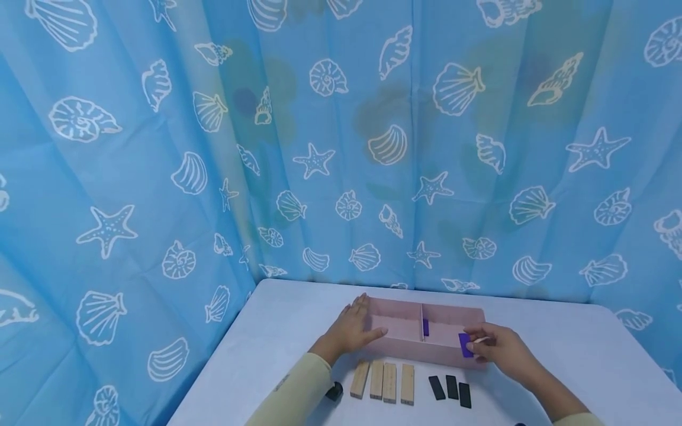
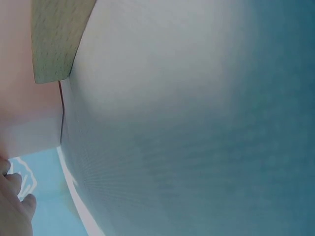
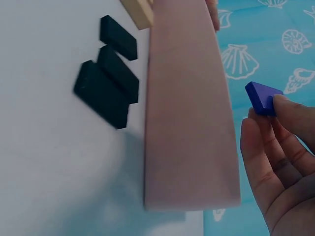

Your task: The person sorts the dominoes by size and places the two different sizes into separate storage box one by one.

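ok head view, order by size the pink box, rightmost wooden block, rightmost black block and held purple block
1. Pink box
2. Rightmost wooden block
3. Rightmost black block and held purple block: too alike to rank

The left arm (image 1: pixel 293 387) reaches forward, its left hand (image 1: pixel 348 327) at the left end of the box (image 1: pixel 415 349), thumb spread apart from the fingers. Near the box's front right corner, the right hand (image 1: pixel 499 348) pinches, its forearm (image 1: pixel 556 387) slanting in.

Head: bright, even lt | L wrist: dim, blurry, bluish | R wrist: soft shadow on tbl (image 3: pixel 44 157)
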Demonstrator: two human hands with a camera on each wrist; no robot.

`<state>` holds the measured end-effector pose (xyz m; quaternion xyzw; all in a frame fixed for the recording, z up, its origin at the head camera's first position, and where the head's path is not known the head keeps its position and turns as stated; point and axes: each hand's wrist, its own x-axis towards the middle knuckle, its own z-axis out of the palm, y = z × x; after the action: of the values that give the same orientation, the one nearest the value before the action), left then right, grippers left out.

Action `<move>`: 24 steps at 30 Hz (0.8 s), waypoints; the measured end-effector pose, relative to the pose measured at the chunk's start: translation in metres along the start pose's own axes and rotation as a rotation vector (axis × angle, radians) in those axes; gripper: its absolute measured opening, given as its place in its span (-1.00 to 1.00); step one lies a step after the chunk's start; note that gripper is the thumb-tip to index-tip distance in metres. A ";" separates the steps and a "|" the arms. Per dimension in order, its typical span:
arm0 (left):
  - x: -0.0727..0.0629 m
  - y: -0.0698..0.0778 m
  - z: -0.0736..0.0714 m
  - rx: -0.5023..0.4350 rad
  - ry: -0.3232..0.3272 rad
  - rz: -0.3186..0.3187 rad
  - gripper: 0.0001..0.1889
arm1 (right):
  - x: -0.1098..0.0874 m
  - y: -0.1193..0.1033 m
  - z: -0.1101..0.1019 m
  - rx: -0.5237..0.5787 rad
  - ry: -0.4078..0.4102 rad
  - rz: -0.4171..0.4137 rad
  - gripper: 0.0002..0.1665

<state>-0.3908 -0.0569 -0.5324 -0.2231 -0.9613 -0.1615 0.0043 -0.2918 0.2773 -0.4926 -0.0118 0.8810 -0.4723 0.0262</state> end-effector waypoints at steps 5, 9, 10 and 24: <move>-0.001 0.000 0.001 0.011 0.008 0.010 0.03 | 0.008 -0.002 0.000 0.026 0.018 -0.004 -0.46; 0.000 0.000 0.000 0.032 0.010 0.024 0.03 | 0.018 -0.005 0.002 0.046 0.040 -0.014 -0.48; 0.000 0.000 -0.001 0.034 0.010 0.026 0.02 | 0.021 -0.006 0.004 0.048 0.041 -0.023 -0.48; 0.000 0.000 -0.002 0.007 -0.005 0.011 0.04 | 0.052 -0.008 0.024 0.092 0.027 -0.048 -0.55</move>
<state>-0.3907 -0.0583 -0.5304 -0.2286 -0.9607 -0.1577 0.0032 -0.3424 0.2503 -0.5008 -0.0251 0.8580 -0.5130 0.0035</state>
